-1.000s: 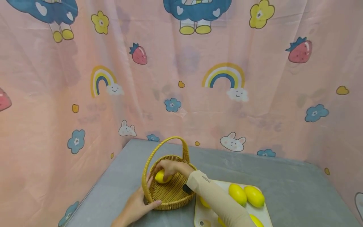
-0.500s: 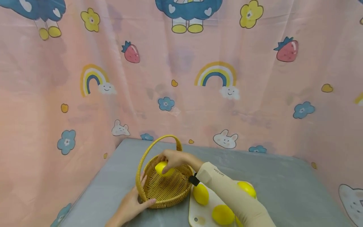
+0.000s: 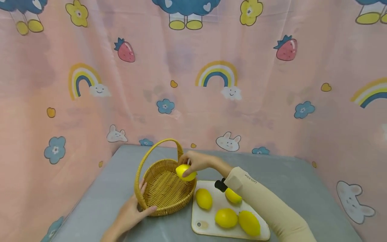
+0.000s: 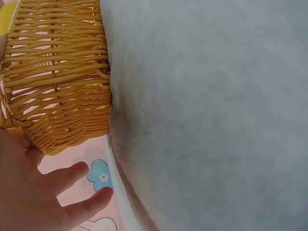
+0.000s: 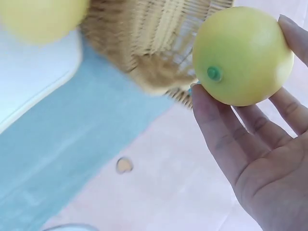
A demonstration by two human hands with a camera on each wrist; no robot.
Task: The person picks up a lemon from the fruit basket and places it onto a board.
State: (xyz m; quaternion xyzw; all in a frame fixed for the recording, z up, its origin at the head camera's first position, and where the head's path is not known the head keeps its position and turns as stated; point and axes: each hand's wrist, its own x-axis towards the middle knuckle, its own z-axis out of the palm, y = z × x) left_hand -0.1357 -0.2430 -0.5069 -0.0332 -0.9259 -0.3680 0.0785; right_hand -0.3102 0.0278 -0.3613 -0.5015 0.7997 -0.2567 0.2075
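In the head view my right hand (image 3: 196, 161) holds a yellow lemon (image 3: 185, 172) over the right rim of a wicker basket (image 3: 169, 212). Thumb and fingertips pinch the lemon (image 5: 243, 55), whose green stem nub shows in the right wrist view. No fruit shows inside the basket, which has a tall arched handle. My left hand (image 3: 130, 210) grips the basket's left side, thumb along the front rim. Seen from the left wrist, some fingers of the left hand (image 4: 29, 192) touch the woven wall (image 4: 62, 96) while two others stretch away from it.
A white cutting board (image 3: 208, 232) lies right of the basket, bearing several lemons (image 3: 226, 217). The right forearm crosses over the board. Grey cloth (image 3: 290, 188) covers the table, and a pink patterned curtain (image 3: 193, 114) hangs behind and at the sides.
My right hand has lifted the lemon from inside the basket up and right to its right rim. The left hand stays on the basket. The head view has shifted right, showing more of the board.
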